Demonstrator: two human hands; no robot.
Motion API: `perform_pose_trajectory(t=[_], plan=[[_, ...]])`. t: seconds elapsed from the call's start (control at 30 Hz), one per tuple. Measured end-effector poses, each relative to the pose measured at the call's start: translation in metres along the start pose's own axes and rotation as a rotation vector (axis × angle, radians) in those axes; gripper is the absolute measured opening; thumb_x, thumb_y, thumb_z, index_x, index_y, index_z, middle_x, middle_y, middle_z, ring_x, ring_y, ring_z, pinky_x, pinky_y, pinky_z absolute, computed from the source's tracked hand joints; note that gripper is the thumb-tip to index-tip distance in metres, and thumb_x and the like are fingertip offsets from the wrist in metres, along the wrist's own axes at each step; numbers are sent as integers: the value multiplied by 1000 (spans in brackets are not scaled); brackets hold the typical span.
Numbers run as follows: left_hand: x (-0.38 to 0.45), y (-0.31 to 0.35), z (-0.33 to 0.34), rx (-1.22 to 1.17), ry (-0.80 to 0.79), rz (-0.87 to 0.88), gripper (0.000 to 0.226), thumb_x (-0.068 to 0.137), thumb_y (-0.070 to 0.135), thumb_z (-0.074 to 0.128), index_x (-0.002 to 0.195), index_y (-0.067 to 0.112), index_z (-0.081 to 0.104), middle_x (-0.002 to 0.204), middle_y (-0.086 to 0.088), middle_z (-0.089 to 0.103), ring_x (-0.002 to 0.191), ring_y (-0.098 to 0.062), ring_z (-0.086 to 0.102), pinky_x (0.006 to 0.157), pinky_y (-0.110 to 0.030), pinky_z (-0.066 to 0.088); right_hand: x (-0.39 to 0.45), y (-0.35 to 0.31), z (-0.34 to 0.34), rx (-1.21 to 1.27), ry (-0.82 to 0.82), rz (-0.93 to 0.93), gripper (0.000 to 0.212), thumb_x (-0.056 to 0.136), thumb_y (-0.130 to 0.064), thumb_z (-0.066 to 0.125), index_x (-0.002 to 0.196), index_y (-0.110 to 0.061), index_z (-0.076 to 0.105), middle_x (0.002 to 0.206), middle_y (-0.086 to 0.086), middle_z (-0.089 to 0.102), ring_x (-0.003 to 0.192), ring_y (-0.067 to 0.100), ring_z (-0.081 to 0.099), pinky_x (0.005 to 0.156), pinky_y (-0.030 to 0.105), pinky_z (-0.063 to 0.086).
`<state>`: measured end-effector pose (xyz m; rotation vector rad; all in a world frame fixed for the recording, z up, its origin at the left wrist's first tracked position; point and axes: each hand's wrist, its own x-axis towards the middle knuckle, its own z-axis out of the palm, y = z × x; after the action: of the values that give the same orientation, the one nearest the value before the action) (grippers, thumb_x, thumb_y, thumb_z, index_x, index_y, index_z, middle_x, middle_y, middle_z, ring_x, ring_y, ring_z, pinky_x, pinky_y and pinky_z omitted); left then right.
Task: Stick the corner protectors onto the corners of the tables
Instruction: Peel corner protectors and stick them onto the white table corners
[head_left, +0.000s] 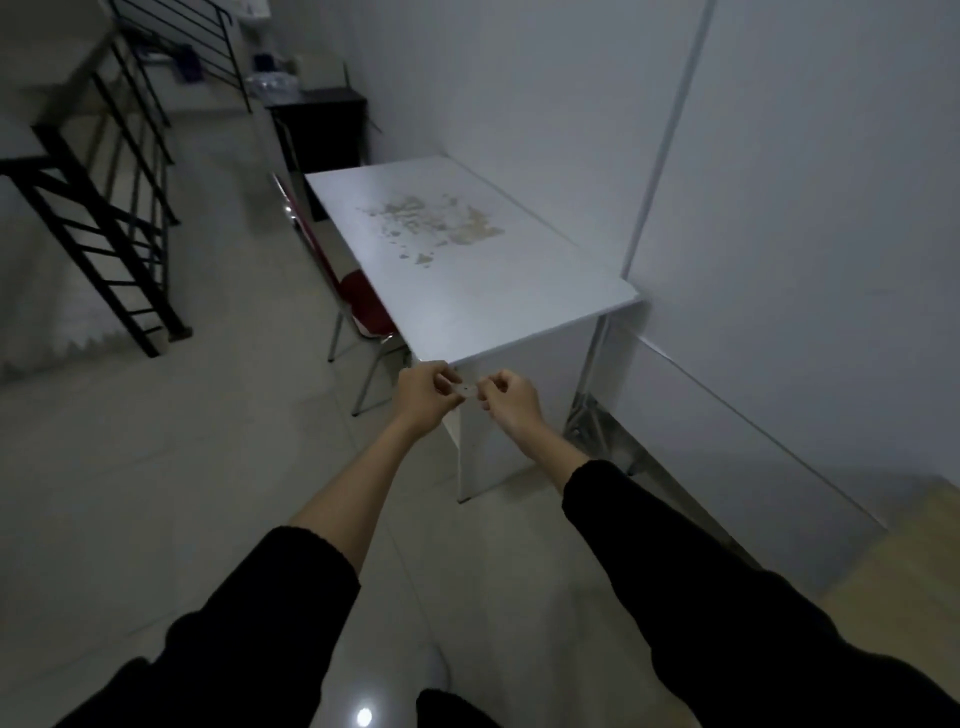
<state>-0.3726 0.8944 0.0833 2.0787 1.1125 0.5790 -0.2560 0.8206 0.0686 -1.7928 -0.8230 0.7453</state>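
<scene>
Stairs (98, 218) of black metal stand far left, a red chair (363, 306) beside the white surface (467, 291). Left hand (423, 397) and right hand (511, 402) each pinch an end of a small clear corner protector (466, 389), just before the near corner. No writing is readable.

A small, pale, translucent protector (466, 389) is held flat in the air just below the near left corner of the worktop (467, 291), not touching it. It is pinched at both ends, by the left hand (423, 397) and the right hand (511, 402); its exact shape is too small to tell. The worktop is a white rectangular slab on white panel legs, its long right side against the wall. A patch near its middle is peeled and brownish. Its near corners are bare.
</scene>
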Motion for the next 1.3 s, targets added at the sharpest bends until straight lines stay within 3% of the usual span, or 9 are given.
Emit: perform_pose_trajectory(t=[0.1, 0.2, 0.37, 0.53, 0.63, 0.77, 0.93, 1.07, 1.3], plan=[[50, -26, -35, -10, 39, -38, 17, 76, 6, 72, 92, 4, 69, 86, -16, 73, 59, -9, 56, 48, -6, 36, 54, -24, 31, -81, -1, -61, 13, 89, -21, 53, 85, -12, 61, 85, 7, 66, 80, 20, 58, 74, 34, 47], [104, -43, -76, 28, 41, -28, 19, 76, 6, 73, 94, 4, 69, 88, -15, 72, 70, -13, 59, 53, -7, 37, 112, -55, 65, -156, -17, -94, 15, 89, -20, 54, 87, -9, 63, 89, 5, 66, 88, 23, 62, 80, 35, 50], [200, -84, -142, 19, 93, -29, 17, 75, 9, 74, 91, 6, 69, 81, -14, 73, 70, -20, 65, 59, -20, 43, 207, -106, 130, -275, -21, -173, 19, 89, -20, 51, 92, -6, 64, 96, 6, 68, 88, 24, 61, 75, 34, 48], [281, -135, -195, -9, 148, -56, 14, 78, 7, 72, 91, 3, 68, 78, -14, 71, 56, -1, 54, 57, -18, 45, 284, -139, 195, -390, -79, -200, 17, 90, -19, 49, 92, -10, 62, 98, 5, 66, 83, 21, 57, 71, 32, 45], [336, -168, -228, -36, 167, -71, 16, 77, 11, 74, 90, 3, 69, 78, -15, 71, 56, -5, 56, 63, -25, 51, 337, -160, 236, -405, -80, -213, 18, 89, -19, 49, 91, -8, 62, 98, 7, 67, 87, 25, 60, 75, 36, 49], [415, -208, -277, -65, 175, -48, 17, 77, 12, 74, 92, 5, 69, 83, -17, 71, 73, -20, 64, 79, -39, 57, 409, -196, 297, -389, -51, -250, 19, 89, -19, 48, 91, -6, 63, 96, 7, 66, 86, 24, 59, 75, 35, 48], [524, -252, -351, -71, 131, 0, 21, 78, 21, 75, 88, 4, 67, 66, -6, 65, 61, -15, 61, 74, -39, 58, 507, -253, 376, -372, -5, -229, 17, 88, -15, 46, 89, -7, 62, 92, 4, 65, 82, 20, 57, 70, 33, 46], [604, -284, -395, -106, 138, 1, 24, 76, 28, 77, 84, 7, 67, 70, -6, 66, 60, -14, 61, 74, -38, 57, 579, -286, 421, -371, 40, -219, 12, 88, -13, 45, 82, -11, 56, 86, 0, 59, 78, 18, 53, 68, 32, 44], [741, -355, -434, -166, 129, -42, 15, 75, 12, 78, 82, 8, 65, 65, -3, 60, 56, -15, 59, 73, -45, 59, 711, -315, 493, -399, 66, -189, 17, 87, -13, 46, 88, -6, 61, 84, 0, 58, 76, 19, 52, 68, 27, 39]])
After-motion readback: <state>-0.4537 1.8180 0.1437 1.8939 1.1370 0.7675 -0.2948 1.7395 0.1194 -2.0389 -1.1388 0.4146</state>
